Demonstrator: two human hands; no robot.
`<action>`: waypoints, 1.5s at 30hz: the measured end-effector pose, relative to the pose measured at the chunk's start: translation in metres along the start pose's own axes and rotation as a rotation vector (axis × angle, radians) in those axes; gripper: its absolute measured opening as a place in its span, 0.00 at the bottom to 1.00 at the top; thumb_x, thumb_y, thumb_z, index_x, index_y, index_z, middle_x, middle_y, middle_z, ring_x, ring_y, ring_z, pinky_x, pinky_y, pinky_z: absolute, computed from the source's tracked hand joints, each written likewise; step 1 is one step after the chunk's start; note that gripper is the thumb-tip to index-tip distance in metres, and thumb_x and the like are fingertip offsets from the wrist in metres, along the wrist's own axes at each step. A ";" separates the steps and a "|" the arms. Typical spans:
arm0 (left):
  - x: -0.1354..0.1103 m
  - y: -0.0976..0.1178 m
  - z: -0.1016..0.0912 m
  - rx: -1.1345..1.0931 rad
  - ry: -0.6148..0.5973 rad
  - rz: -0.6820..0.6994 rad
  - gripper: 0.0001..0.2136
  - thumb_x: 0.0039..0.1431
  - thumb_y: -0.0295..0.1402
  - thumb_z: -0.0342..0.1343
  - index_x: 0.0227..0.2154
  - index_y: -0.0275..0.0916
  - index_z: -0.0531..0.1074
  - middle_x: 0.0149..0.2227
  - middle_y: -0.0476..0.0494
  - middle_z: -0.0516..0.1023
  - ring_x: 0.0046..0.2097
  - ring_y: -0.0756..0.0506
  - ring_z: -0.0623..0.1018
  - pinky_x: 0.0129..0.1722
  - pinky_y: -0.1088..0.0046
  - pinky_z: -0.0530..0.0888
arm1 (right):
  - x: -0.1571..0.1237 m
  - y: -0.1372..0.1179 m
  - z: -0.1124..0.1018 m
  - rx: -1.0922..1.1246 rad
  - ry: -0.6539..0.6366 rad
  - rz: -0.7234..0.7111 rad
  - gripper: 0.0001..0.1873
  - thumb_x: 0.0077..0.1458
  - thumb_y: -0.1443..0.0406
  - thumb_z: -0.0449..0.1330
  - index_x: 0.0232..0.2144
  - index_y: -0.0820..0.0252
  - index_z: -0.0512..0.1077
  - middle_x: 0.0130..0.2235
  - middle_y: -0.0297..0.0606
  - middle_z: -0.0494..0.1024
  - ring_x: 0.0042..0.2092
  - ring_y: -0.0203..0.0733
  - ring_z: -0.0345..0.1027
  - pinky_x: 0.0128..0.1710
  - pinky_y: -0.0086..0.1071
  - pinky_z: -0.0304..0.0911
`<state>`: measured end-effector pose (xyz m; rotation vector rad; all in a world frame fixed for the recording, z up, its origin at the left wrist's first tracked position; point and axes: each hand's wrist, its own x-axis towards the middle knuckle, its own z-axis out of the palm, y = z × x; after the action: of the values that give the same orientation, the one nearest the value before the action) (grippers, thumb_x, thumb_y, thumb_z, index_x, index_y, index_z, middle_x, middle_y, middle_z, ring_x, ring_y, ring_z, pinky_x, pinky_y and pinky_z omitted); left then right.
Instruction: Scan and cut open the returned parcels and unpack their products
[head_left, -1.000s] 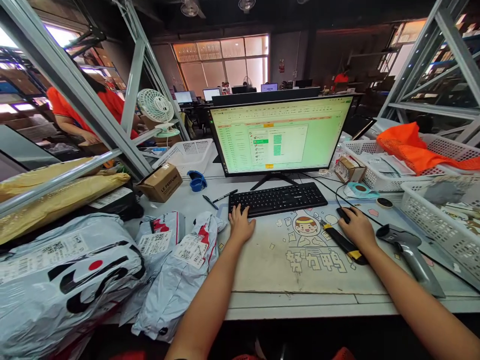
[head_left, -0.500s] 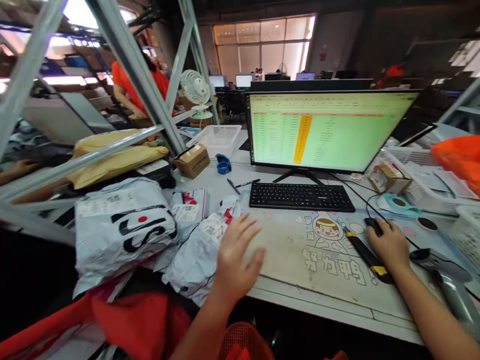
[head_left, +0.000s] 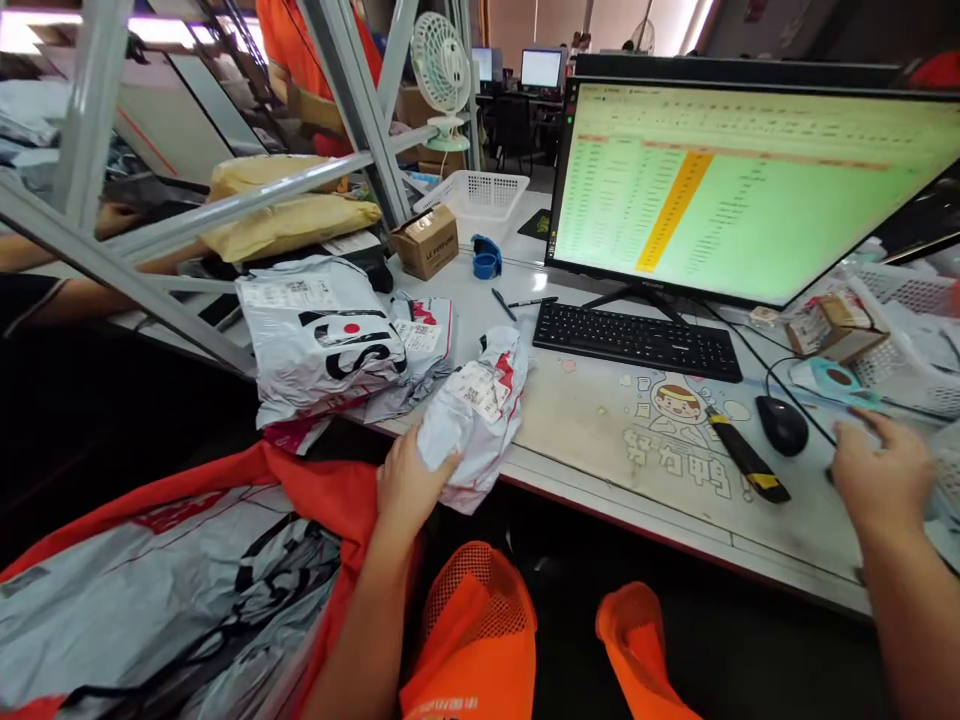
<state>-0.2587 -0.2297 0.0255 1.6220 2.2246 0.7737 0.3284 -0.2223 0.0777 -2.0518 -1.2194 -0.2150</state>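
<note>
A white plastic parcel bag with a printed label hangs partly over the table's front edge. My left hand is closed on its near left corner. Past the black mouse, on the right, is my right hand, off the mouse and blurred. A small dark part shows beside its fingers, and what lies under the hand is hidden. A black and yellow box cutter rests on the desk mat. To the left lie a bigger white parcel and a smaller one.
Behind the mat stand a keyboard and a monitor. A metal frame crosses the left side. An orange-red-rimmed sack of white parcels stands below the table. Near the back are a small carton and white basket.
My left hand has closed on the small white parcel, which has come toward the table edge. My right hand has left the mouse and moved right. The view has tilted down and left.
</note>
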 end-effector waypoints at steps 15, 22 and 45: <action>0.021 0.058 0.033 0.220 -0.217 0.471 0.35 0.68 0.47 0.54 0.72 0.36 0.57 0.75 0.31 0.53 0.73 0.28 0.59 0.70 0.47 0.62 | -0.156 -0.293 0.135 0.382 -1.007 -0.752 0.34 0.70 0.58 0.53 0.72 0.70 0.57 0.73 0.56 0.57 0.74 0.57 0.50 0.73 0.56 0.44; 0.021 0.033 0.033 0.110 -0.204 0.406 0.43 0.62 0.51 0.61 0.73 0.36 0.52 0.76 0.27 0.49 0.73 0.28 0.61 0.69 0.49 0.63 | -0.165 -0.247 0.129 0.294 -1.078 -0.704 0.34 0.73 0.49 0.46 0.73 0.58 0.54 0.75 0.50 0.50 0.76 0.59 0.39 0.70 0.71 0.32; -0.006 0.060 0.033 -0.890 -0.094 0.063 0.31 0.55 0.57 0.66 0.51 0.38 0.74 0.54 0.30 0.81 0.56 0.35 0.82 0.57 0.54 0.79 | -0.117 -0.078 0.001 0.321 -0.153 -0.158 0.29 0.65 0.47 0.52 0.53 0.61 0.76 0.57 0.55 0.77 0.61 0.60 0.70 0.65 0.54 0.61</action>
<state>-0.1921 -0.2139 0.0326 1.2202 1.4086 1.3980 0.2022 -0.2809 0.0603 -1.7213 -1.4112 0.0633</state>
